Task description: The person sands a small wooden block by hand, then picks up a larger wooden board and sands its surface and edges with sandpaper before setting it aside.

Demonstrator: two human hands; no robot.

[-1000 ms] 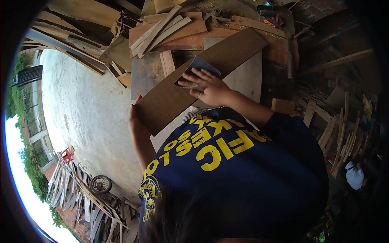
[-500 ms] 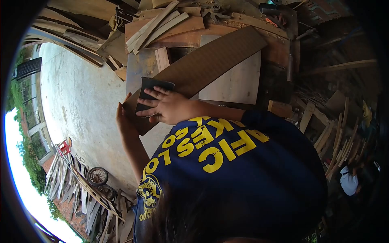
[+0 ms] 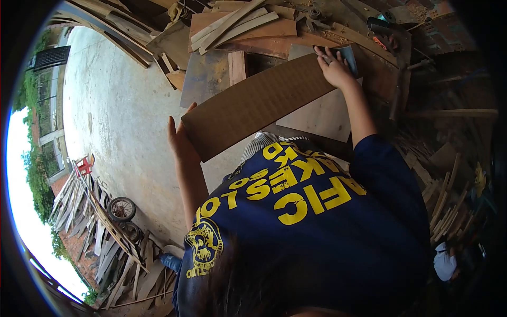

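Note:
A long brown wooden board [image 3: 259,103] lies slantwise in front of my body. My left hand [image 3: 182,134] grips its near left end, with the thumb and fingers around the edge. At the board's far right end, my right hand [image 3: 334,68] presses a dark sheet, which looks like sandpaper [image 3: 349,57], against the surface. The fingers of that hand lie spread, and part of the sheet sticks out beyond them. Below the board's right half is a pale flat panel [image 3: 322,113].
Thin wooden strips [image 3: 237,26] lie on boards at the top, beside a small wood block [image 3: 237,67]. A metal clamp [image 3: 398,79] stands at the right. Scrap wood [image 3: 100,222] and a wheel [image 3: 121,209] are at the lower left. A person in white [image 3: 444,262] is at the lower right.
My right hand and the sheet moved from the middle of the board down to its left end, then up to its far right end. My left hand still holds the left end.

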